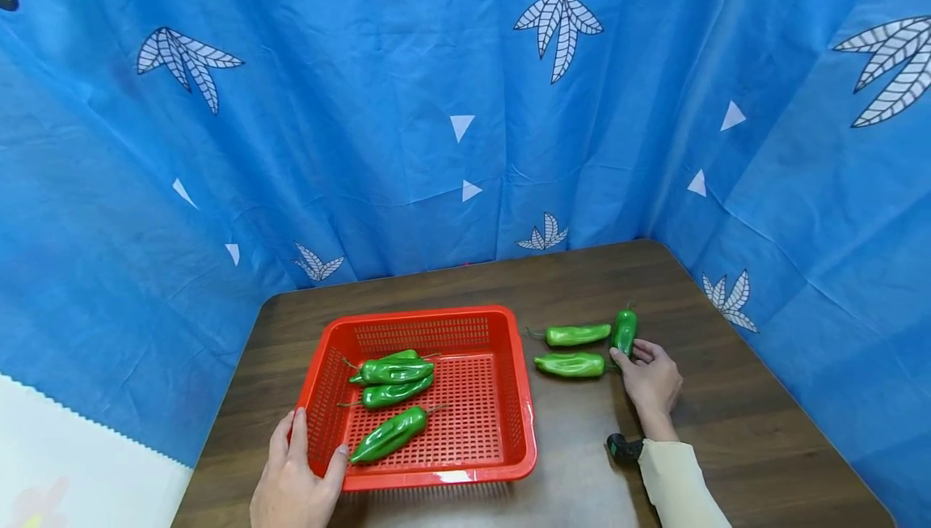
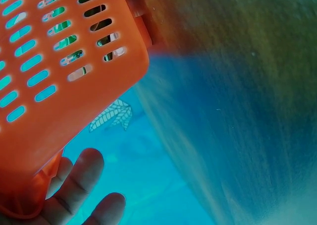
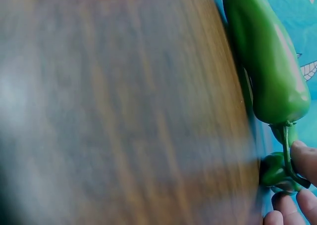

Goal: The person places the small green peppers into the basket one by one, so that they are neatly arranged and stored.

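My left hand (image 1: 294, 475) grips the near left corner of a red plastic basket (image 1: 525, 399), thumb at the front rim and fingers along the left side. Several green peppers (image 1: 391, 434) lie inside on its slotted floor. In the left wrist view, fingers (image 2: 81, 173) show beside the basket's orange-looking wall (image 2: 74, 103). To the right of the basket, my right hand (image 1: 650, 382) holds the lower end of a dark green pepper (image 1: 624, 330) between thumb and fingers. Two lighter green peppers, a farther one (image 1: 578, 335) and a nearer one (image 1: 570, 365), lie just left of it.
The dark wooden table (image 1: 735, 431) carries everything. Blue patterned curtain (image 1: 407, 148) hangs behind it and along both sides. A small black device (image 1: 624, 449) sits at my right wrist, by the pale sleeve (image 1: 680, 483).
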### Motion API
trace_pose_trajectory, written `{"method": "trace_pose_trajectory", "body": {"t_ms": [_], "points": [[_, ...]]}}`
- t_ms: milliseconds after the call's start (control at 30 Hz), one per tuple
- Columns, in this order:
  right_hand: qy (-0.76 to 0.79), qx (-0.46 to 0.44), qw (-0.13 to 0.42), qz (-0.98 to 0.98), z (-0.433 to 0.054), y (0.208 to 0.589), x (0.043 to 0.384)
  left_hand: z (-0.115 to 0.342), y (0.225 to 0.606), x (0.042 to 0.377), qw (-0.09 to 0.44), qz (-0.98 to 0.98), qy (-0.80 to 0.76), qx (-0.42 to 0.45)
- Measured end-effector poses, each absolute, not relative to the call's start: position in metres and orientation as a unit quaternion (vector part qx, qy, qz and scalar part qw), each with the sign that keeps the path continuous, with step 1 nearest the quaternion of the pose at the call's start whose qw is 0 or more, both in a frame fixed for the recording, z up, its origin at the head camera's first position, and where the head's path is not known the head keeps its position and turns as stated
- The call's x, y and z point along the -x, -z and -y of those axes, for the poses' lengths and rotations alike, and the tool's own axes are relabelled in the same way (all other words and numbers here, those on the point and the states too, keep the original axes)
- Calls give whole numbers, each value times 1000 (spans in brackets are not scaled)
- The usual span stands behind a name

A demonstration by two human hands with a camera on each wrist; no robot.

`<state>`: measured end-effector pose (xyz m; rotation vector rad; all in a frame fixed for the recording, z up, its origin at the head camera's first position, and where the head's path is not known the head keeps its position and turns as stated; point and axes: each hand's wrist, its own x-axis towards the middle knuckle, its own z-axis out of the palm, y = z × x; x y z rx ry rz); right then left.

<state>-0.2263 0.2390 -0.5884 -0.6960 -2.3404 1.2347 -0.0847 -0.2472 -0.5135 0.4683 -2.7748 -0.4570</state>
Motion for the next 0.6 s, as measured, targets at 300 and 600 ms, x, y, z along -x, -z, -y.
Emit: {"method": "trace_pose_trajectory", "body": {"t_ms": [300, 600], "points": [[-464, 263, 189, 824, -239, 588, 227, 247, 514, 84, 142, 963, 158, -164], [-467, 269, 201, 818, -239, 588, 228, 246, 515, 84, 153, 961, 160, -166]]}}
